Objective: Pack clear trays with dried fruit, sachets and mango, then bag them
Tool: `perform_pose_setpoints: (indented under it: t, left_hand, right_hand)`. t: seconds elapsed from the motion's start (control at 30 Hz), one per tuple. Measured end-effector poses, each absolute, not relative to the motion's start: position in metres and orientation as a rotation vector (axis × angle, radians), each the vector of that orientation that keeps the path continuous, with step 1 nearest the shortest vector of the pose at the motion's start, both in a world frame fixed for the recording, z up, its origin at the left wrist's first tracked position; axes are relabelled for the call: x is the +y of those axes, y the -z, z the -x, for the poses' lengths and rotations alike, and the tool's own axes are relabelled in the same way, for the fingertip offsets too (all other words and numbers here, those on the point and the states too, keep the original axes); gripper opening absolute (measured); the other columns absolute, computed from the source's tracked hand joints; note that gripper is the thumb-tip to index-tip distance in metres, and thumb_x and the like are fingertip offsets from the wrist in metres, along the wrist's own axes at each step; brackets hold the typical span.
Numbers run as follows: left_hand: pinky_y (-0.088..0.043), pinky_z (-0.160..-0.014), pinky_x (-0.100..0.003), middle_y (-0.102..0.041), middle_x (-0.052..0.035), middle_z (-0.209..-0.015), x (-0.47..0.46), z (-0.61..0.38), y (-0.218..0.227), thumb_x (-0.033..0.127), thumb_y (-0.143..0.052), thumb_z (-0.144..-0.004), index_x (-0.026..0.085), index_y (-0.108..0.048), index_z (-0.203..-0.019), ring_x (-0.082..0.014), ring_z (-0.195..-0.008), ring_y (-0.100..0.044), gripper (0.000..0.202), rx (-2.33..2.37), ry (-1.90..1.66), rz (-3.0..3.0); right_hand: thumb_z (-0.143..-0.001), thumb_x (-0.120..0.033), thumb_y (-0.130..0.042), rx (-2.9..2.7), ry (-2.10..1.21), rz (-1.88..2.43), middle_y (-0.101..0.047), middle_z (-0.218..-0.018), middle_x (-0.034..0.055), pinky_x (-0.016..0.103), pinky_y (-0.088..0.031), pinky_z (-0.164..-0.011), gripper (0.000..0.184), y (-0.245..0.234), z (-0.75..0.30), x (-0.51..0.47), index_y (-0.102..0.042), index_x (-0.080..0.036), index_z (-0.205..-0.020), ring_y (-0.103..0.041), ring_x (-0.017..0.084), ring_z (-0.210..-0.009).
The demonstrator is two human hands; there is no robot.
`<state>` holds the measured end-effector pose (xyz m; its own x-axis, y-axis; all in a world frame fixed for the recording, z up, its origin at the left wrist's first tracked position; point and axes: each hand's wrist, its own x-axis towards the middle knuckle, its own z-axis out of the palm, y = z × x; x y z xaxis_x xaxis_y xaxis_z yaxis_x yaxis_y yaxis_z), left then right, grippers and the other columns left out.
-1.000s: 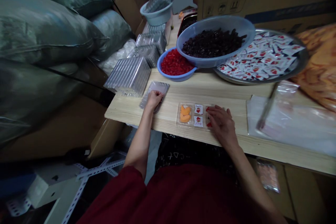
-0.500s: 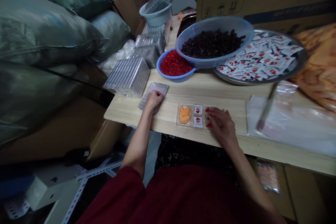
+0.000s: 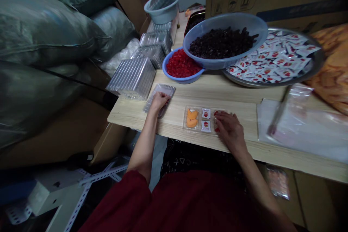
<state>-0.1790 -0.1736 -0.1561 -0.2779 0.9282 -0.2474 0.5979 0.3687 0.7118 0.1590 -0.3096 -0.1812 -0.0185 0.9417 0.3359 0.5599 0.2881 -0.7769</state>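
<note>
The left hand (image 3: 160, 102) lies palm-down on a clear plastic tray (image 3: 164, 90); whether it grips, I cannot tell. The right hand (image 3: 230, 128) rests open, fingers (image 3: 220, 116) spread at the edge of a compartment tray (image 3: 199, 120) on the bench (image 3: 174, 125), which holds orange pieces (image 3: 191, 117) and sachets (image 3: 206, 113). Farther off sit a blue bowl (image 3: 183, 79) of red pieces and a larger bowl (image 3: 225, 63) of dark fruit.
</note>
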Motion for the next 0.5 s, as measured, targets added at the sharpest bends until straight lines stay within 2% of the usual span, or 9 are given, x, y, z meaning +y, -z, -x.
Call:
perform_pose_setpoints:
  t: [0.33,0.5]
  left_hand:
    - [-0.045,-0.053,-0.026,-0.066,-0.0047,-0.06,-0.167,0.179,0.155,0.032,-0.07,-0.076,0.016,-0.068,-0.07,-0.016,-0.052,-0.058,0.018,2.021,-0.564,-1.371]
    - [-0.042,-0.054,-0.026,-0.063,-0.0032,-0.053,-0.165,0.175,0.143,0.026,-0.069,-0.072,0.018,-0.069,-0.066,-0.0183,-0.055,-0.06,0.01,2.048,-0.482,-1.471]
  right_hand:
    - [-0.097,-0.035,-0.055,-1.681,-0.566,1.392,-0.075,-0.119,0.0079,0.057,-0.029,-0.119,0.024,0.176,-0.16,-0.312,-0.074,-0.024,-0.106,-0.065,0.027,-0.122]
    - [-0.097,-0.036,-0.055,-1.683,-0.563,1.392,-0.075,-0.119,0.0073,0.057,-0.029,-0.119,0.024,0.177,-0.161,-0.313,-0.074,-0.024,-0.106,-0.066,0.026,-0.121]
